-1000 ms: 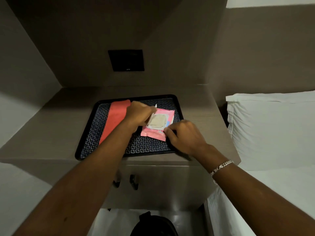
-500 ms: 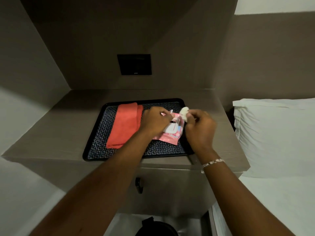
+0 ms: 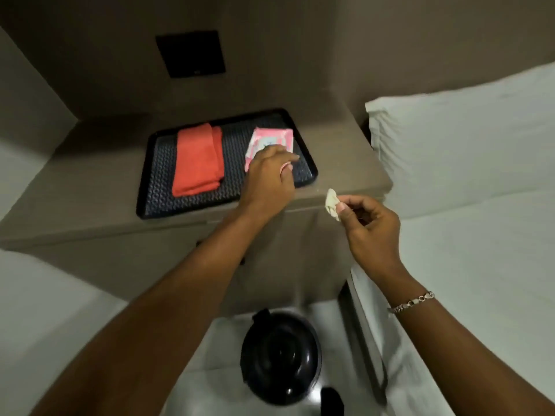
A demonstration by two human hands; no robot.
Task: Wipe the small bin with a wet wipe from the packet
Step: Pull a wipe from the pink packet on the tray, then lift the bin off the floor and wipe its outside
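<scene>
Wet wipe (image 3: pixel 332 203) in right-hand (image 3: pixel 368 225) pinch grip

We see bare surface (image 3: pixel 336 151) right of the tray (image 3: pixel 156 187); at the frame's bottom, open floor (image 3: pixel 216 349) left of the bin (image 3: pixel 280 355).

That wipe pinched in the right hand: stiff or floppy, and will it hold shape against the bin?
Likely floppy: the wet wipe hangs crumpled from the right hand's fingertips, with no flat edge showing. Probably very light, since a two-finger pinch carries it. It should mould to the small bin's domed lid rather than keep a shape; wetness cannot be judged here.
</scene>
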